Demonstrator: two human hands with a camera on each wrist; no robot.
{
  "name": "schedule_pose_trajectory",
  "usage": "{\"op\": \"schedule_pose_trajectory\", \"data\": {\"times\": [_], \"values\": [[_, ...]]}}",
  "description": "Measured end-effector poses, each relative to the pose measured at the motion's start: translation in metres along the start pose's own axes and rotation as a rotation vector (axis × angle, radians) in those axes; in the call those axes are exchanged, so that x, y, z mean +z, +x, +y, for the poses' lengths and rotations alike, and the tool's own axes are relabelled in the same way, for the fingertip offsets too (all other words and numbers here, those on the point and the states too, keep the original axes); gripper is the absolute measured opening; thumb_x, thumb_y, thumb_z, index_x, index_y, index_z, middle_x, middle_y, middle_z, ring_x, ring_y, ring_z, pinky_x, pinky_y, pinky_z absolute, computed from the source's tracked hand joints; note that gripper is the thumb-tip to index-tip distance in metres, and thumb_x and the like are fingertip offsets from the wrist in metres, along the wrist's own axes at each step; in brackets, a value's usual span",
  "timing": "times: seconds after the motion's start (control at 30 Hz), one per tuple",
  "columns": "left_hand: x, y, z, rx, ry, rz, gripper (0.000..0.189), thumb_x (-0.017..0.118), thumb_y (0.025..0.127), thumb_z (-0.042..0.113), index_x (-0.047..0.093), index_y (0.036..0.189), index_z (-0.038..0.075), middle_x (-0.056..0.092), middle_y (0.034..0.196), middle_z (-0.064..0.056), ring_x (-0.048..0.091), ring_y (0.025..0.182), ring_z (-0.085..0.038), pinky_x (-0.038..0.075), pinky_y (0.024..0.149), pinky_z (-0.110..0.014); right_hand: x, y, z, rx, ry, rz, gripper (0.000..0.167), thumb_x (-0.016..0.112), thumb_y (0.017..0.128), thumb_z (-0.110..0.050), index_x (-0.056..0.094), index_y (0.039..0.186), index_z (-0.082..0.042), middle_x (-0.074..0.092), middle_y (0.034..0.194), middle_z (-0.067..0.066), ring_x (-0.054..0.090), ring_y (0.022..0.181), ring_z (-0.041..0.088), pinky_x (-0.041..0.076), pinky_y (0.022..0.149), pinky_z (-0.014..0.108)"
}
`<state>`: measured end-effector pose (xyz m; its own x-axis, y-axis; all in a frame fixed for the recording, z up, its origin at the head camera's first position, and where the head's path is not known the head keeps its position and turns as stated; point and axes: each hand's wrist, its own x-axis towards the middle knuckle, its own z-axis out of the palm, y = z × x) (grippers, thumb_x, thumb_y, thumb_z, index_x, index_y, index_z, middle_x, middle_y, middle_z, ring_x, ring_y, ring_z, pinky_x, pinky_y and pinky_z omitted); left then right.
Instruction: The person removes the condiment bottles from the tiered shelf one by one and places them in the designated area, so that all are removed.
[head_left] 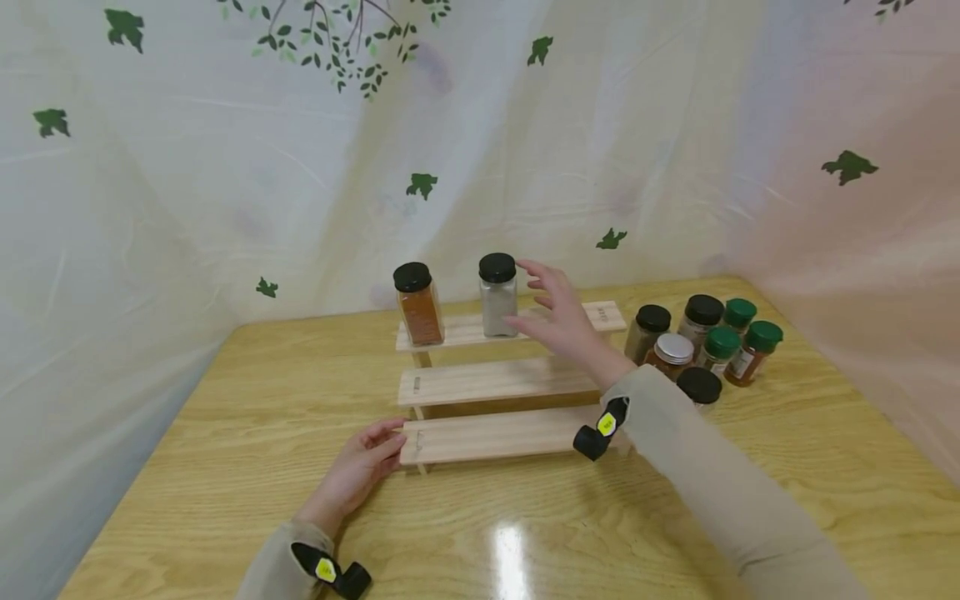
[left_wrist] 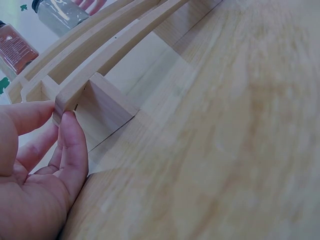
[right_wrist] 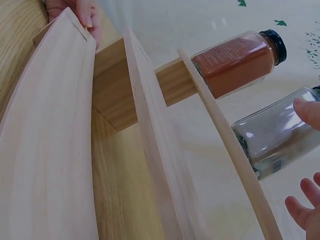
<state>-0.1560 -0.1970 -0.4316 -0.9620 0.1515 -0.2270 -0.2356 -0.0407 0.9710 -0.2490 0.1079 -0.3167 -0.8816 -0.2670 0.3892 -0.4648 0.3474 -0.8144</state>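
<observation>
A three-step wooden spice rack (head_left: 480, 437) stands on the table. At the left end of its lowest shelf, my left hand (head_left: 362, 467) pinches the board's corner between thumb and fingers, as the left wrist view shows. On the top shelf stands a square glass jar of pale powder (head_left: 498, 308) with a black lid. My right hand (head_left: 558, 317) is just to its right, fingers spread and apart from the glass; the thumb (right_wrist: 306, 111) overlaps the jar in the right wrist view. Left of that jar stands an orange-brown spice jar (head_left: 422, 315), also black-lidded.
Several spice jars cluster on the table right of the rack, including a silver-lidded jar (head_left: 672, 353), a green-lidded jar (head_left: 753, 354) and a black-lidded jar (head_left: 647, 333). A white leaf-print curtain (head_left: 480, 133) hangs behind the wooden table (head_left: 225, 433).
</observation>
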Motion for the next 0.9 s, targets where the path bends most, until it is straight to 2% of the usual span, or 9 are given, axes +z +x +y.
{"op": "schedule_pose_trajectory", "data": {"times": [0.3, 0.47, 0.67, 0.9], "values": [[0.001, -0.002, 0.002, -0.004, 0.003, 0.000, 0.038, 0.050, 0.096, 0.005, 0.043, 0.131, -0.006, 0.056, 0.094, 0.006, 0.058, 0.084, -0.003, 0.049, 0.074, -0.019, 0.005, 0.003, -0.004, -0.050, -0.001, 0.036, 0.078, 0.073, 0.083, -0.014, 0.029, 0.147, -0.016, 0.034, 0.143, 0.015, 0.040, 0.127, 0.032, 0.036, 0.106, 0.046], [0.001, -0.001, 0.001, -0.003, -0.001, 0.004, 0.035, 0.050, 0.096, 0.004, 0.045, 0.130, -0.004, 0.056, 0.094, 0.005, 0.058, 0.084, -0.003, 0.049, 0.075, -0.019, 0.008, 0.007, -0.008, -0.078, -0.026, 0.021, 0.077, 0.073, 0.083, -0.012, 0.031, 0.146, -0.016, 0.038, 0.140, 0.015, 0.042, 0.125, 0.031, 0.038, 0.104, 0.048], [0.000, -0.001, 0.000, 0.000, -0.002, -0.012, 0.035, 0.050, 0.096, 0.005, 0.046, 0.130, -0.003, 0.056, 0.095, 0.006, 0.058, 0.085, -0.003, 0.049, 0.076, -0.019, 0.012, 0.009, -0.008, -0.060, -0.027, -0.016, 0.075, 0.072, 0.083, -0.008, 0.032, 0.145, -0.018, 0.039, 0.141, 0.012, 0.043, 0.124, 0.030, 0.039, 0.103, 0.047], [0.000, 0.000, 0.000, 0.001, 0.007, 0.002, 0.040, 0.050, 0.096, 0.005, 0.041, 0.133, -0.007, 0.055, 0.094, 0.006, 0.058, 0.083, -0.003, 0.049, 0.074, -0.018, 0.018, 0.010, -0.006, -0.073, 0.013, -0.003, 0.074, 0.069, 0.083, -0.001, 0.031, 0.144, -0.016, 0.042, 0.133, 0.017, 0.046, 0.120, 0.034, 0.044, 0.098, 0.048]]}}
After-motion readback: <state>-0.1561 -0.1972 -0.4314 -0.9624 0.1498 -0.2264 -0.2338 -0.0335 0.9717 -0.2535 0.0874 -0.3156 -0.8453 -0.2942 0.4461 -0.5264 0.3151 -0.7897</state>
